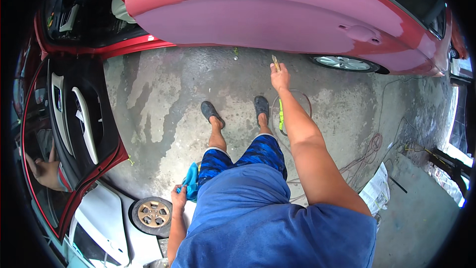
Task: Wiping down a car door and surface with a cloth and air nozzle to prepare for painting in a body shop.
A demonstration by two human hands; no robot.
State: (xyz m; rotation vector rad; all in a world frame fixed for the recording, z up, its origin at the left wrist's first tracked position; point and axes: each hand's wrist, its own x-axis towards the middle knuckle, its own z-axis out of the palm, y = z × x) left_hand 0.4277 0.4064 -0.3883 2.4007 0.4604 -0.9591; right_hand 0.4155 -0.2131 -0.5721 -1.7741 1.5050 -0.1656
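Observation:
My right hand [280,77] reaches forward on a straight arm, fingers wrapped round a short yellowish-tan tool [275,61] with a narrow tip. Its exact kind is too small to tell. Beyond it is the red car's side [297,15], with large dull pink patches on the doors. The tool looks close to the car's lower edge; whether it touches cannot be made out. Down by my left thigh, my left hand [179,196] grips a teal cloth [191,181], which hangs against my shorts.
An opened red car door [106,114] stands at the left. Behind it lie a white panel [104,218] and a wheel [152,216]. A hose [364,156] and cables trail over the concrete floor [238,84] at the right, near newspaper [376,191].

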